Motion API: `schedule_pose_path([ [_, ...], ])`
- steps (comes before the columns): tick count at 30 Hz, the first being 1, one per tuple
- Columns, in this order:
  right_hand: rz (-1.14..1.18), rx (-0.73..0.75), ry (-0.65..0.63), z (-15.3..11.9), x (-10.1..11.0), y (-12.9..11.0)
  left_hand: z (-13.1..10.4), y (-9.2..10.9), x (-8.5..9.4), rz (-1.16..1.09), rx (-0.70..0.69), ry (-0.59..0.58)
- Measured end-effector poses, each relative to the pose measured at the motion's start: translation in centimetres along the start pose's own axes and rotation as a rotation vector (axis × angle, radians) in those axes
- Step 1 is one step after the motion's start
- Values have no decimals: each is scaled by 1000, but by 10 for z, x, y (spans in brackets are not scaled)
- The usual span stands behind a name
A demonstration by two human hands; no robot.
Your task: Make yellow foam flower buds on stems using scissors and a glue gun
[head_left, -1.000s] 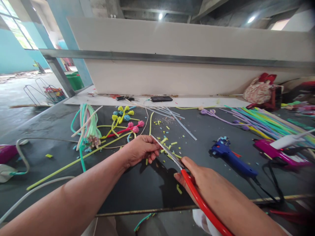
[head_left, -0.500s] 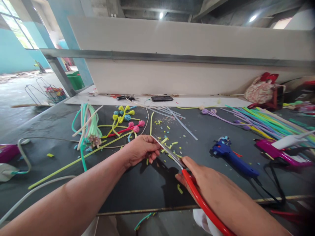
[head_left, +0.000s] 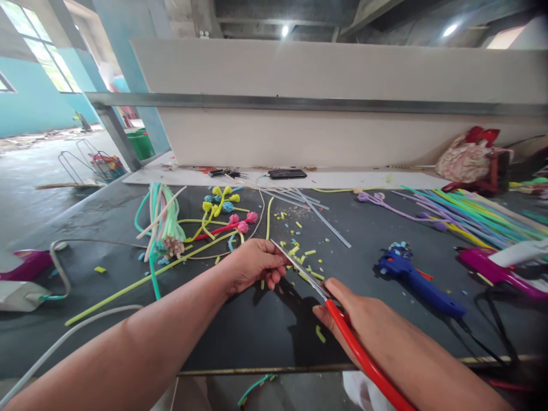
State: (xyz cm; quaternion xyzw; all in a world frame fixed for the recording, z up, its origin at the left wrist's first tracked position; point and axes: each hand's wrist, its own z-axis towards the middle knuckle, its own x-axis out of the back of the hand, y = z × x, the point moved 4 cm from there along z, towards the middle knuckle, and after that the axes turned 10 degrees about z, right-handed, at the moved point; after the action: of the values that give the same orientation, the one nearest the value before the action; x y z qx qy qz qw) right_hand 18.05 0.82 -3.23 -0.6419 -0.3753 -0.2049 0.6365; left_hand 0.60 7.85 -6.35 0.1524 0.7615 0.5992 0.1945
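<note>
Here, in from the front edge of the table [head_left: 240, 337], the left hand [head_left: 256, 264] pinches a yellow-green stem [head_left: 269, 220] while the right hand [head_left: 370, 317] wraps round red-handled scissors [head_left: 353, 343].

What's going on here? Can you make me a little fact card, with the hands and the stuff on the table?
Left hand: fingers curled, seems to hold a yellow-green stem
Right hand: holds red-handled scissors, blades pointing toward the left hand
Near the blades: scattered yellow-green bits
Beyond the left forearm: a bunch of stems, pink flowers
Picture's right: a blue glue gun
Back: a black phone, a patterned bag
Table: dark top
</note>
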Motion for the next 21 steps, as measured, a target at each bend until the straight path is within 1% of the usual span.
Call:
schedule_pose_path([
  [4, -54, -6, -37, 3, -1, 0, 0, 1, -1, -15, 2, -2],
  [6, -119, 17, -14, 5, 0, 1, -1, 3, -2, -29, -3, -16],
  [8, -195, 71, 24, 8, 2, 1, -2, 5, -2, -57, 2, -53],
  [11, -242, 130, 70, 10, 4, 2, -5, 7, -2, -116, 51, -121],
  [15, -264, 92, 67, 9, 3, 5, -6, 9, 2, -142, 90, -114],
  [21, -265, 73, 1, 9, 0, -3, -6, 7, -1, -110, 85, -135],
])
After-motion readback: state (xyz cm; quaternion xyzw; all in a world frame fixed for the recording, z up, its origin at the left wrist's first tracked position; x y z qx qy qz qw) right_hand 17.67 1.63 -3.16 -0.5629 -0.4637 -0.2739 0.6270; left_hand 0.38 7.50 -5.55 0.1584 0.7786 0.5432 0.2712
